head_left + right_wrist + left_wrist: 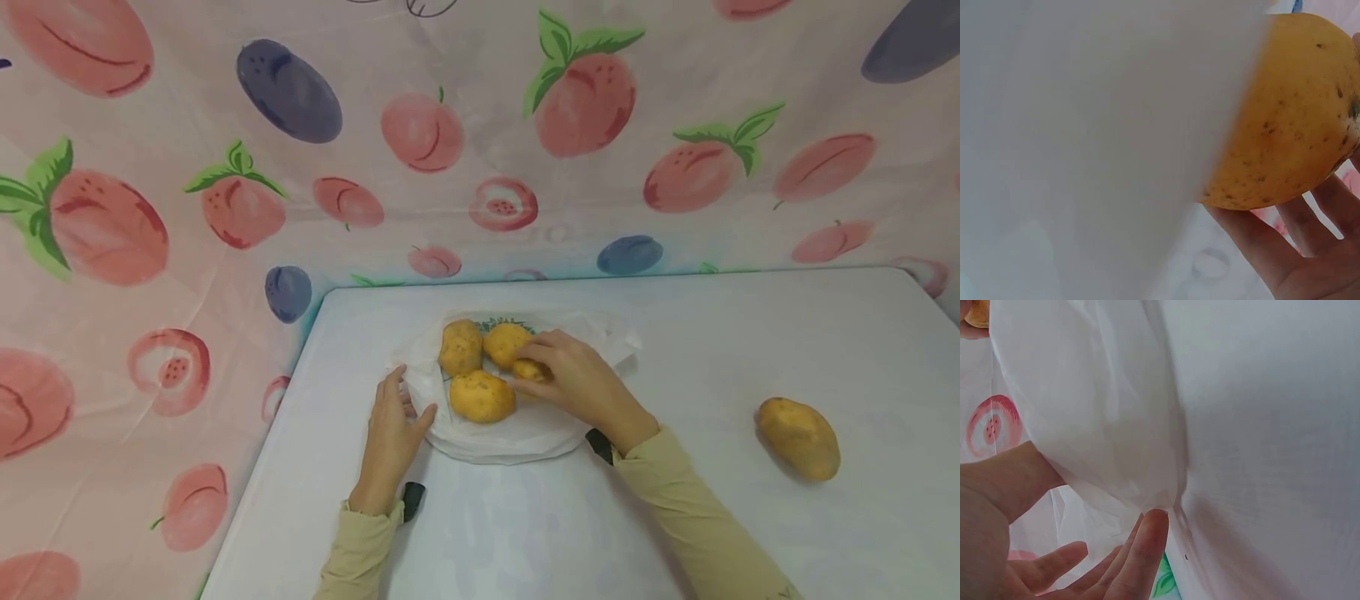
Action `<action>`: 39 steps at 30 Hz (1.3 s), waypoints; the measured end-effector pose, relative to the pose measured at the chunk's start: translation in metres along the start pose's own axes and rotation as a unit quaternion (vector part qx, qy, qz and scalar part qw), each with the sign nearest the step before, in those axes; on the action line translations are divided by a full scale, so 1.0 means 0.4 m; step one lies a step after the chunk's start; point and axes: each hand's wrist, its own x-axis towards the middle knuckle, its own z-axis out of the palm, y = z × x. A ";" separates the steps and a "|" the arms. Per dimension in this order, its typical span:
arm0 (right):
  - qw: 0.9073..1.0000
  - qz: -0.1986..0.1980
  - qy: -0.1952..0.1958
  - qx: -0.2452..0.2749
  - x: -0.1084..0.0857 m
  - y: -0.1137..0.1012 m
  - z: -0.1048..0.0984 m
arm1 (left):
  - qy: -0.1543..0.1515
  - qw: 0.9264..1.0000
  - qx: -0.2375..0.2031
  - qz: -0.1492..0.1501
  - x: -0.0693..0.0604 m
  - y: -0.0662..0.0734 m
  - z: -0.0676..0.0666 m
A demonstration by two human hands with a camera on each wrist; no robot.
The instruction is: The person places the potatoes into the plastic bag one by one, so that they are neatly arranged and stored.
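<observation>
A white plastic bag (495, 450) with green print lies on the table under three yellow potatoes: one at the back left (461, 347), one behind (504, 343) and one in front (482, 397). My right hand (581, 379) grips another potato (1297, 112) over the bag's right part, fingers round its sides. In the right wrist view the bag (1085, 137) hides part of that potato. At the bag's left edge is my left hand (392, 437), thumb apart and fingers extended. The left wrist view shows a fingertip (1152, 528) against the bag's edge.
A lone potato (798, 438) lies on the white table (697, 358) to the right, apart from the bag. Behind the table and along its left side hangs a fruit-printed cloth (450, 208). Dark bands (412, 500) sit near both wrists.
</observation>
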 end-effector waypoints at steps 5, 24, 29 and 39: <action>1.000 0.012 0.004 -0.001 0.011 -0.001 0.019 | 0.003 1.000 -0.001 0.007 -0.002 -0.003 0.002; 0.996 0.068 0.035 -0.039 0.011 0.011 0.077 | 0.004 1.000 -0.001 0.010 0.001 -0.009 0.003; 0.995 0.066 0.036 -0.064 0.011 0.010 0.081 | 0.005 1.000 0.000 0.011 0.002 -0.007 0.004; 0.991 0.078 0.024 -0.101 0.011 0.005 0.079 | 0.003 1.000 -0.002 0.008 0.000 -0.008 0.004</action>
